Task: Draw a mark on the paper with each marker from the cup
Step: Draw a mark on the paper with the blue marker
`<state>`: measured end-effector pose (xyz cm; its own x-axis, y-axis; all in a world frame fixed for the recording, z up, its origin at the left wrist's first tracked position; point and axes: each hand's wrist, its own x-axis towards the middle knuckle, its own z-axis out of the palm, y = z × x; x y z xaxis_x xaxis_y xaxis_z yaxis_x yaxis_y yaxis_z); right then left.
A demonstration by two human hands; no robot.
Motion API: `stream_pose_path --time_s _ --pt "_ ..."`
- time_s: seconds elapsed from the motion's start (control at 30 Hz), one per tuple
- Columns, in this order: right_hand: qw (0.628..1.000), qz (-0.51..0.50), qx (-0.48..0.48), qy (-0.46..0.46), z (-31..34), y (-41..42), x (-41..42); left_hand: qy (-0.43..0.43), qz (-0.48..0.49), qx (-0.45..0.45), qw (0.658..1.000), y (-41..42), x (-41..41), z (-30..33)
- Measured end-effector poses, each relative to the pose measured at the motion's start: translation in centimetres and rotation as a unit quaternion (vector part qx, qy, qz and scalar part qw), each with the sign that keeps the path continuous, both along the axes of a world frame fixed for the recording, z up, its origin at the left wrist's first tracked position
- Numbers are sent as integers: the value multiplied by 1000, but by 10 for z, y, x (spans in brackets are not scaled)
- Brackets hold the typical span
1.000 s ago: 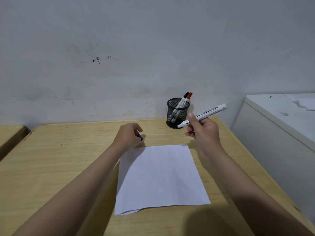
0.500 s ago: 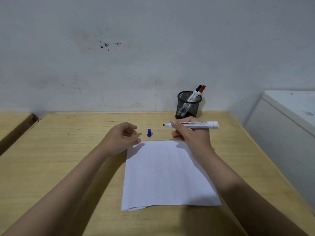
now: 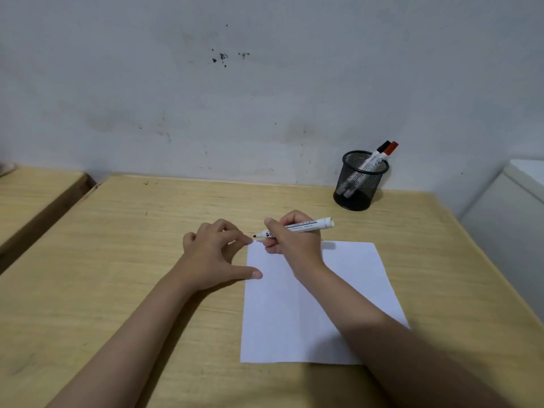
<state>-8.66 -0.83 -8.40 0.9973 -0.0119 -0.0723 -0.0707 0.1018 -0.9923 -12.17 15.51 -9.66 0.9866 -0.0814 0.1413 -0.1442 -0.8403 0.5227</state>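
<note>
A white sheet of paper (image 3: 318,301) lies on the wooden desk (image 3: 123,260). My right hand (image 3: 294,245) grips an uncapped white marker (image 3: 306,225), its dark tip pointing left just above the paper's far left corner. My left hand (image 3: 215,257) rests spread at the paper's left edge, thumb and fingertips touching the sheet. A black mesh cup (image 3: 360,181) stands at the back right and holds two capped markers, one with a black cap (image 3: 383,146), one with a red cap (image 3: 393,148). The blue cap is hidden.
A stained white wall rises right behind the desk. A white cabinet (image 3: 512,210) stands close to the desk's right edge. A second wooden surface (image 3: 26,195) adjoins on the left, across a narrow gap.
My right hand has lowered the marker toward the paper's far left corner. My left hand moved onto the paper's left edge and spread. The blue cap, seen on the desk before, is now out of sight.
</note>
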Motion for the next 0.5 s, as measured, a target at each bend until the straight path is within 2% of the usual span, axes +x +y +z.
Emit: stream_pose_path --time_s 0.5 --pt "997 15 -56 -47 -13 4 2 18 -17 18 1000 15 8 -1"
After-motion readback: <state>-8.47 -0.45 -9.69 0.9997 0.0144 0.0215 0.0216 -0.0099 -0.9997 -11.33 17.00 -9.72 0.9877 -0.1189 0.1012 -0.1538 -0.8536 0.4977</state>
